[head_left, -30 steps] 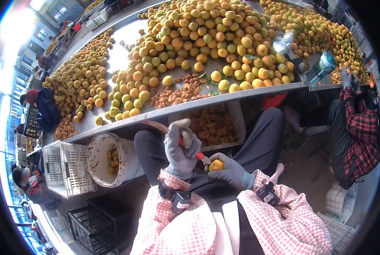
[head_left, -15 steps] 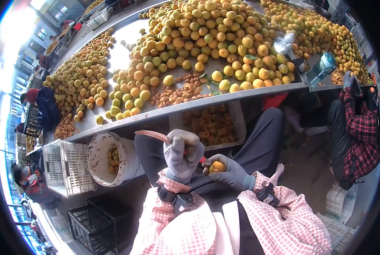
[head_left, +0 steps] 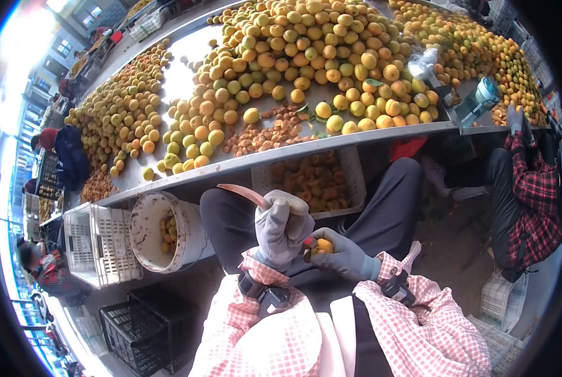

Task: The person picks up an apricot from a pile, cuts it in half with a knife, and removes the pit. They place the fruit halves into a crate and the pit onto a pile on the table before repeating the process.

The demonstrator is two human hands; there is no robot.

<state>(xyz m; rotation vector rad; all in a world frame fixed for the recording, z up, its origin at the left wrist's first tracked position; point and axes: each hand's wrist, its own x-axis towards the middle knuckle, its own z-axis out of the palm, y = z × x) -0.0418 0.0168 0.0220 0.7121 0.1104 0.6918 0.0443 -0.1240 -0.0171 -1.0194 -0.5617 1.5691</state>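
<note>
Gloved in grey, my left hand [head_left: 283, 227] is closed round a slim, curved knife-like tool [head_left: 243, 192]. One reddish end sticks out to the left above the fist, and a small red part shows below it beside the fruit. My right hand [head_left: 349, 256], also gloved, holds a yellow-orange apricot [head_left: 322, 246] between thumb and fingers. Both hands are close together over my lap, and the lower part of the tool meets or nearly meets the apricot; my fingers hide the exact contact. Beyond them, under the table edge, a crate [head_left: 360, 188] holds split apricot pieces [head_left: 312, 182].
A metal table [head_left: 262, 154] bears heaped apricots [head_left: 293, 44] and a pile of brown pits [head_left: 275, 133]. Left of my legs stand a white bucket [head_left: 196, 229] and white crates [head_left: 108, 251]. A teal bottle [head_left: 479, 100] stands right, near a co-worker in a plaid shirt [head_left: 535, 195].
My left hand and the tool have moved slightly right and a little nearer the right hand. The right hand keeps the apricot in almost the same place.
</note>
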